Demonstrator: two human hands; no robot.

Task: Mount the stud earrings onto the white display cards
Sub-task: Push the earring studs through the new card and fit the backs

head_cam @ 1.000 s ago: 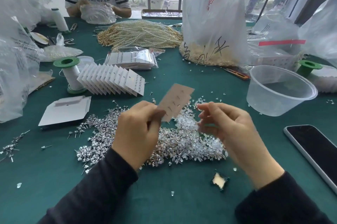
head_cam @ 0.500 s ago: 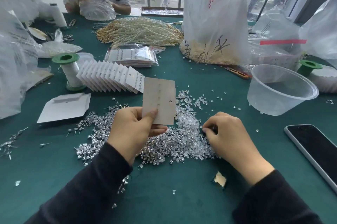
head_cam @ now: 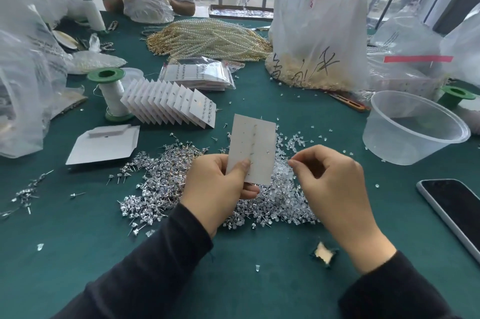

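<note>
One slip and whatever the pinched right hand (head_cam: pixel 335 189) holds, too small to tell, vanishes into the stud pile (head_cam: pixel 161 183); the card (head_cam: pixel 255 142), gripped low by the left hand (head_cam: pixel 215 189), could buckle.

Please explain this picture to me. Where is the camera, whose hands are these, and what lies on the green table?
The camera sits on a person's head and looks down at their own hands. The left hand holds a white display card upright. The right hand pinches its fingertips together; anything between them is too small to see. Below, on the green table, lies a pile of stud earrings. Nearby: a row of filled cards, a clear tub, a phone.
</note>
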